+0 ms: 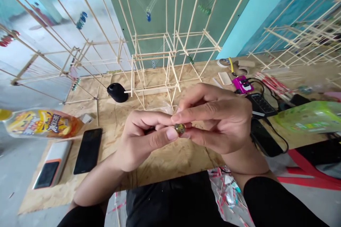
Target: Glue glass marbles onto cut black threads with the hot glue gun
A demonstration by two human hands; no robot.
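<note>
A small glass marble [180,128], dark with yellow in it, sits between the fingertips of both hands above the wooden board. My left hand [145,138] comes from the left and presses its thumb against the marble's side, index finger behind. From the right, my right hand [220,117] closes its thumb and fingers on the marble. Whether a thread or glue is on it cannot be made out. Just beyond the hands stands a frame of thin wooden sticks [154,56], with a cluster of blue marbles [148,15] hanging on threads above it.
On the left lie a drink bottle [48,123], a black phone [88,150] and a white power bank [57,156]. A black rounded object [117,92] stands behind. At right are a pink plug adapter [242,85], another phone [266,138] and a green bottle [311,117].
</note>
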